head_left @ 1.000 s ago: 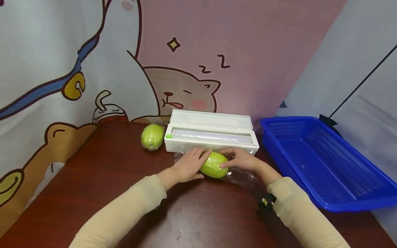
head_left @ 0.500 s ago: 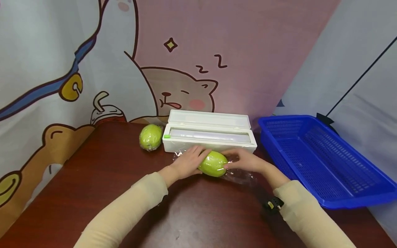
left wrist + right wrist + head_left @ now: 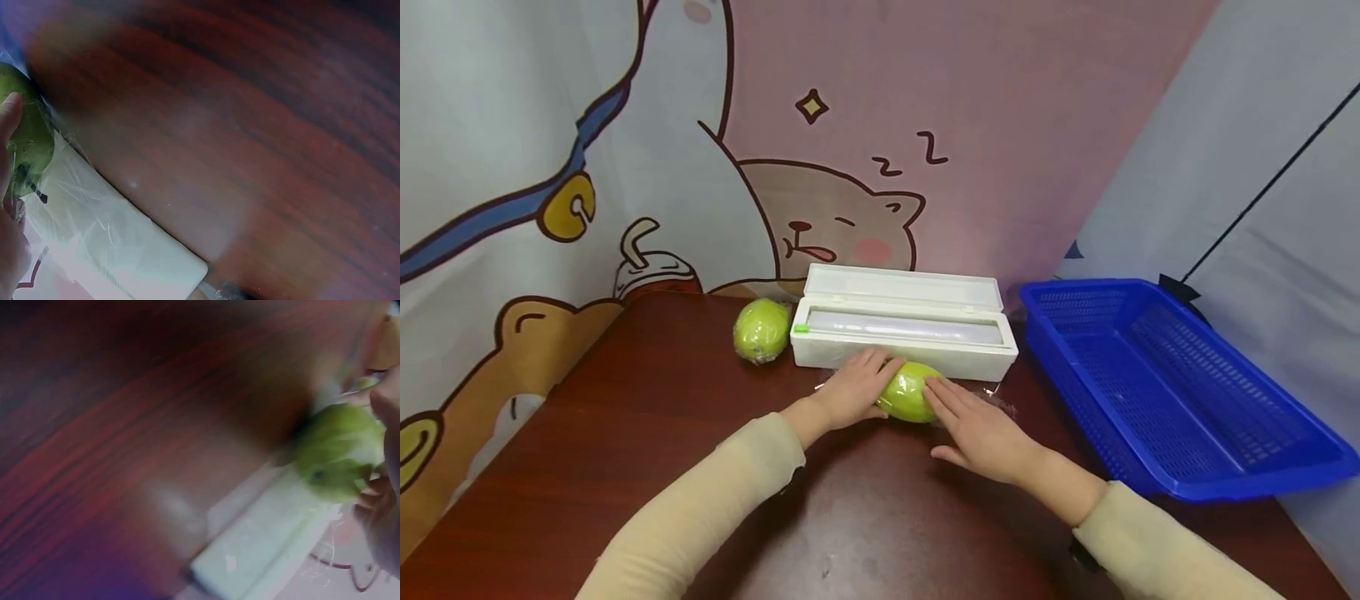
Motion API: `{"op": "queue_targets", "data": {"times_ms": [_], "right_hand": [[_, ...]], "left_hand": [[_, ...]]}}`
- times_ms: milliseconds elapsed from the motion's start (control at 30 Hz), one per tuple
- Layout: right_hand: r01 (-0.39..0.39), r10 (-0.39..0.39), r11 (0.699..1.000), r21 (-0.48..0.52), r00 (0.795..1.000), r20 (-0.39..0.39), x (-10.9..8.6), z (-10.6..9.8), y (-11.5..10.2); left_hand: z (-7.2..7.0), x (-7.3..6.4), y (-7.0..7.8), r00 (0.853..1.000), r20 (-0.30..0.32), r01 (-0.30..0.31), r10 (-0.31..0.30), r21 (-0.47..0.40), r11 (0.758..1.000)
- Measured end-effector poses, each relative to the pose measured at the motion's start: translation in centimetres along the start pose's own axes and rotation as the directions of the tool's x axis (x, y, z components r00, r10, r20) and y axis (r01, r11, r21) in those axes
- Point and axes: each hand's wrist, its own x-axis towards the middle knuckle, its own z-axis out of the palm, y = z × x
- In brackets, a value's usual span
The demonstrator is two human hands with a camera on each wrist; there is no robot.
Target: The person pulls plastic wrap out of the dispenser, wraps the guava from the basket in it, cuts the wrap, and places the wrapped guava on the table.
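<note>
An oval, smooth green fruit lies on the table in front of a white cling film dispenser. Clear cling film spreads out from under it to the right. My left hand holds the fruit's left side, thumb on the near side and fingers over the back. With fingers straight, my right hand touches its right side, thumb held apart. In the left wrist view, film clings around the fruit near a dark stem. The right wrist view is blurred, with the fruit beside that hand.
To the left of the dispenser stands another green fruit wrapped in film. A blue plastic basket occupies the right side of the brown table. The dispenser's lid is raised at the back, against a printed cloth.
My right hand has drawn away from the film at the fruit's right and come nearer me, its fingers now straight on the fruit. The left hand keeps its hold.
</note>
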Motion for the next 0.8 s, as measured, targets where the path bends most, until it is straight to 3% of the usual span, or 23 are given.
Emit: {"op": "queue_targets", "data": {"times_ms": [333,667,800], "right_hand": [[0.124,-0.126,0.992,-0.030,0.990,-0.061,0.4,2.8,3.2],[0.109,-0.105,0.993,0.035,0.990,-0.099,1.1,3.5,4.3],[0.115,-0.103,0.992,0.057,0.977,-0.185,1.7,3.7,4.4]], "left_hand": [[-0.2,0.4,-0.4,0.998,0.042,0.040,-0.037,-0.080,0.996],[-0.8,0.4,-0.6,0.992,0.089,0.110,-0.092,-0.223,0.969],[-2.0,0.7,-0.7,0.985,0.140,0.136,-0.099,-0.287,0.948]]}}
